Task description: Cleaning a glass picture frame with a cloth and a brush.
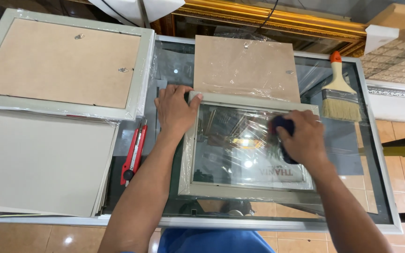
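**Glazed frame held flat and wiped on the glass table**

The pale grey picture frame (251,150) lies flat on the glass-topped table (376,187), its pane facing up and shining with reflections. It is likely stiff at the rim but fragile across the pane, and the glass probably slips under a bare palm; the safest hold seems to be the moulding at a corner or along an edge, never the middle of the pane.

The left hand (175,110) rests spread on the frame's far left corner, fingers flat over the moulding, pinning it down. The right hand (301,138) is curled around a dark blue cloth (282,125) and presses it on the pane near the frame's right side.

Just beyond the frame lies a brown backing board (244,65) under clear film. Left of the frame sits a red utility knife (134,152); farther left, a stack of grey boards (38,164), and beyond that another frame lying back up (62,63). Right of the frame, a wide paintbrush (339,93) with an orange tip rests on the table.
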